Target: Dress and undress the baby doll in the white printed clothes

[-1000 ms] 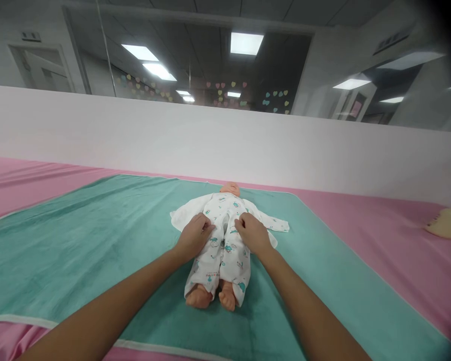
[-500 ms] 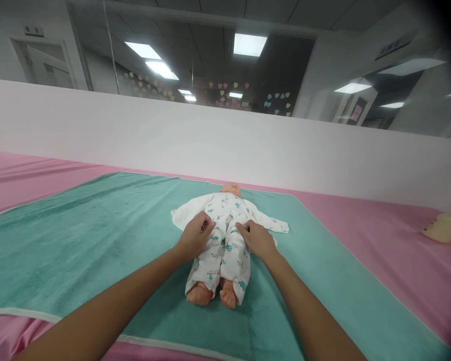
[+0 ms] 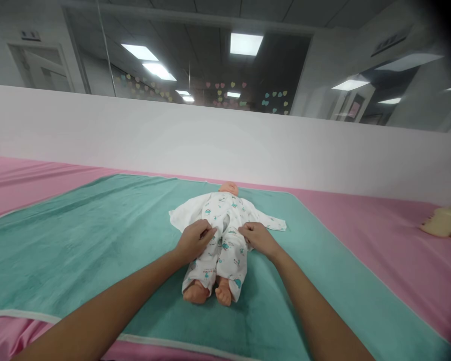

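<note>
A baby doll (image 3: pixel 229 188) lies on its back with its head toward the wall and its bare feet toward me. White baby pants (image 3: pixel 232 255) with small teal prints cover its legs, and a matching shirt (image 3: pixel 225 203) has its sleeves spread to both sides. My left hand (image 3: pixel 195 239) pinches the pants at the doll's hip on the left. At the opposite hip my right hand (image 3: pixel 259 236) pinches the cloth between thumb and fingers. Between the hands, the front of the pants gapes a little at the crotch.
Under the doll a teal towel (image 3: pixel 108 240) is spread over a pink sheet (image 3: pixel 361 220). A white wall (image 3: pixel 210 145) with glass above it rises behind. At the far right edge lies a cream-coloured object (image 3: pixel 441 220), partly cut off.
My right hand has shifted slightly outward at the hip, and the gap in the front of the pants looks wider. The left hand still grips the other side.
</note>
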Action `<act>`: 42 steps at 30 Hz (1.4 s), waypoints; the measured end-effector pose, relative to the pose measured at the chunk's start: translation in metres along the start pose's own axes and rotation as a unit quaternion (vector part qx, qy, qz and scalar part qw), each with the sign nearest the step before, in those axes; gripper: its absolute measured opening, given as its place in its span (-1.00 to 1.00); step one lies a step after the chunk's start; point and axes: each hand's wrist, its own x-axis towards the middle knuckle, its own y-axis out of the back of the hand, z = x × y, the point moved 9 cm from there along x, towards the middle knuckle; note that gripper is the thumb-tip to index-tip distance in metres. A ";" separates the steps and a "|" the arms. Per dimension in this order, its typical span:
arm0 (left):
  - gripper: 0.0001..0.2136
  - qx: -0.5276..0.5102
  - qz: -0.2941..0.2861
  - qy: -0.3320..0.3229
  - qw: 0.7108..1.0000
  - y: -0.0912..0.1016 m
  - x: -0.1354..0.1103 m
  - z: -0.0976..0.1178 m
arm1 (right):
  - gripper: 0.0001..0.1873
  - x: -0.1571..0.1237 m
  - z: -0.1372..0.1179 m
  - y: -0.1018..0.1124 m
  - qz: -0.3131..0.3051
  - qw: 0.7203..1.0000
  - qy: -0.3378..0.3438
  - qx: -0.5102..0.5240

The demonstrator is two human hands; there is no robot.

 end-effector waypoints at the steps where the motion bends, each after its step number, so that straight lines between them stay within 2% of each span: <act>1: -0.71 0.000 -0.002 0.000 1.000 0.000 0.000 0.000 | -0.67 -0.001 0.003 0.000 -0.010 1.000 -0.006 0.014; 4: -0.70 -0.003 -0.013 -0.015 1.000 0.002 -0.002 0.003 | -0.65 -0.003 0.006 0.002 -0.021 0.999 -0.018 0.027; 6: -0.71 -0.012 -0.038 -0.052 0.998 0.002 -0.004 0.010 | -0.59 -0.006 0.003 0.001 -0.043 0.999 -0.017 0.019; 8: -0.73 -0.012 -0.078 -0.102 0.992 0.000 -0.007 0.021 | -0.51 -0.013 -0.001 -0.011 -0.120 0.993 -0.018 0.011; 10: -0.75 0.005 -0.115 -0.142 0.983 -0.003 -0.010 0.029 | -0.46 -0.025 -0.004 -0.031 -0.230 0.973 -0.022 0.003; 12: -0.75 0.026 -0.132 -0.158 0.978 -0.005 -0.011 0.032 | -0.45 -0.036 -0.004 -0.046 -0.294 0.956 -0.022 -0.005; 17: -0.73 0.050 -0.126 -0.146 0.980 -0.009 -0.011 0.028 | -0.50 -0.040 -0.006 -0.051 -0.275 0.961 -0.023 0.021; 20: -0.72 0.043 -0.117 -0.139 0.982 -0.010 -0.010 0.025 | -0.54 -0.044 -0.017 -0.047 -0.280 0.960 -0.012 0.026; 25: -0.72 0.006 -0.109 -0.128 0.986 -0.009 -0.009 0.024 | -0.61 -0.060 -0.038 -0.048 -0.340 0.940 -0.004 0.028; 31: -0.71 0.003 -0.116 -0.127 0.985 -0.010 -0.008 0.025 | -0.58 -0.066 -0.038 -0.048 -0.367 0.930 -0.015 0.029; 33: -0.71 0.011 -0.115 -0.134 0.984 -0.009 -0.009 0.026 | -0.58 -0.073 -0.033 -0.053 -0.410 0.911 -0.040 0.018; 36: -0.70 0.025 -0.113 -0.142 0.983 -0.009 -0.009 0.026 | -0.60 -0.092 -0.027 -0.065 -0.497 0.863 -0.093 0.002; 38: -0.69 0.033 -0.118 -0.144 0.982 -0.010 -0.011 0.028 | -0.61 -0.100 -0.027 -0.071 -0.520 0.848 -0.107 0.002; 42: -0.68 0.028 -0.127 -0.149 0.980 -0.014 -0.014 0.032 | -0.66 -0.098 -0.035 -0.073 -0.479 0.875 -0.066 0.007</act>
